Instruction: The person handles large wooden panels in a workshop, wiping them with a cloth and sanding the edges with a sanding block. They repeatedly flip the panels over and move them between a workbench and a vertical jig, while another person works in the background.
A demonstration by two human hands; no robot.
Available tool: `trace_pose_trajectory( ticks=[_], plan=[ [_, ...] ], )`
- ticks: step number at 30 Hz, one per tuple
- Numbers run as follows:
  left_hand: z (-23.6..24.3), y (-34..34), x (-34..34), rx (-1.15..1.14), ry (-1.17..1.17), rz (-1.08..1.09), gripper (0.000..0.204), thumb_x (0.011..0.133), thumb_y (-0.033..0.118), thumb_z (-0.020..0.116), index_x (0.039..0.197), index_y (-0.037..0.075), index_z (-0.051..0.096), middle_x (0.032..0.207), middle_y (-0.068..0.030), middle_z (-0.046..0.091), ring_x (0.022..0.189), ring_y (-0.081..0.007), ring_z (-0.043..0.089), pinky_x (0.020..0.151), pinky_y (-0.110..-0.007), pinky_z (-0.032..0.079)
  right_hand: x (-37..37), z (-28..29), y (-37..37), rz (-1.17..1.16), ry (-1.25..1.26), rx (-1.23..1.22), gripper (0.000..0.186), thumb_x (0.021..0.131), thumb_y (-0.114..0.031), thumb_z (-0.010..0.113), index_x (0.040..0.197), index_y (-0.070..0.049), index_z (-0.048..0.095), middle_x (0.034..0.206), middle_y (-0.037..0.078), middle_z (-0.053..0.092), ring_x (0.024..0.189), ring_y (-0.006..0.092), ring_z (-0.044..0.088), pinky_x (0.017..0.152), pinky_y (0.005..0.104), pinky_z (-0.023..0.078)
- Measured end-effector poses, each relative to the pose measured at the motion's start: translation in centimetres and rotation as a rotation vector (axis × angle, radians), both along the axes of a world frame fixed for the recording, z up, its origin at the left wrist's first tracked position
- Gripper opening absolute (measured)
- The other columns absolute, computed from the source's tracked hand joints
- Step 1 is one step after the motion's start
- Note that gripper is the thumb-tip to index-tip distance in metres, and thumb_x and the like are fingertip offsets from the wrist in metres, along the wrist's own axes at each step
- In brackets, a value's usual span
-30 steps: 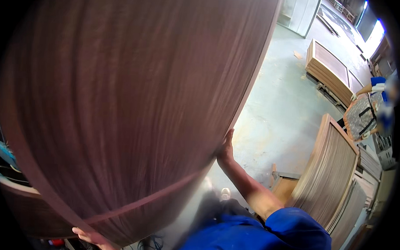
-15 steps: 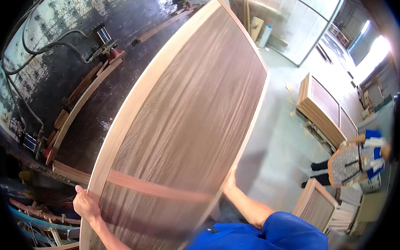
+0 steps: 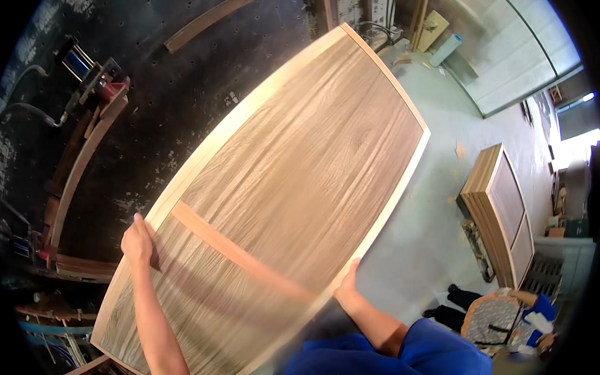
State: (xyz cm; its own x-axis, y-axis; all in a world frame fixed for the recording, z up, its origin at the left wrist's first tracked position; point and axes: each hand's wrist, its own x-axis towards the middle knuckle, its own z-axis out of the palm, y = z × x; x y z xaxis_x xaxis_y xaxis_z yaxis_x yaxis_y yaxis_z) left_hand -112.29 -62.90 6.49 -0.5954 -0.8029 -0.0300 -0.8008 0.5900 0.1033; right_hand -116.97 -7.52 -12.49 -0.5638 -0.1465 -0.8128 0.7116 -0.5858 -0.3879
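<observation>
Framed panel (image 3: 301, 168) is held aslant, partly in front of a dark perforated board (image 3: 164, 116); the left hand (image 3: 137, 244) has its fingers around one long edge; the right hand (image 3: 348, 288) clasps the opposite edge, its fingers mostly hidden; holding both sides probably balances its breadth.

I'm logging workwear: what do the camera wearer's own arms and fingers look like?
A plain blue short sleeve covers the upper right arm. Left forearm and right forearm are bare, no watch visible; left fingers and right fingers wear no gloves.
</observation>
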Motion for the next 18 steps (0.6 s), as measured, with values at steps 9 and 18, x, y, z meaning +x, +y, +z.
trace_pose_trajectory(
  ticks=[9, 18],
  plan=[
    [-19.6, -1.3, -8.5, 0.11, -0.146, -0.019, 0.073, 0.108, 0.047, 0.028, 0.083, -0.002, 0.076, 0.087, -0.0281, 0.071, 0.086, -0.0477, 0.068, 0.084, -0.055, 0.051, -6.4, -1.8, 1.8, 0.037, -0.18, 0.254, 0.095, 0.096, -0.081, 0.032, 0.162, -0.011, 0.029, 0.165, 0.014, 0.034, 0.149, 0.0364, 0.033, 0.123, 0.0515, 0.027],
    [-32.3, -3.9, -10.9, 0.193, -0.126, -0.067, 0.073, 0.108, 0.047, 0.03, 0.075, -0.003, 0.073, 0.08, -0.0295, 0.068, 0.08, -0.0475, 0.068, 0.081, -0.055, 0.051, -6.3, -7.1, 0.4, 0.0, -0.159, 0.289, 0.091, 0.099, -0.076, 0.035, 0.163, -0.012, 0.024, 0.169, 0.014, 0.025, 0.153, 0.0373, 0.025, 0.123, 0.0552, 0.025]
  ],
)
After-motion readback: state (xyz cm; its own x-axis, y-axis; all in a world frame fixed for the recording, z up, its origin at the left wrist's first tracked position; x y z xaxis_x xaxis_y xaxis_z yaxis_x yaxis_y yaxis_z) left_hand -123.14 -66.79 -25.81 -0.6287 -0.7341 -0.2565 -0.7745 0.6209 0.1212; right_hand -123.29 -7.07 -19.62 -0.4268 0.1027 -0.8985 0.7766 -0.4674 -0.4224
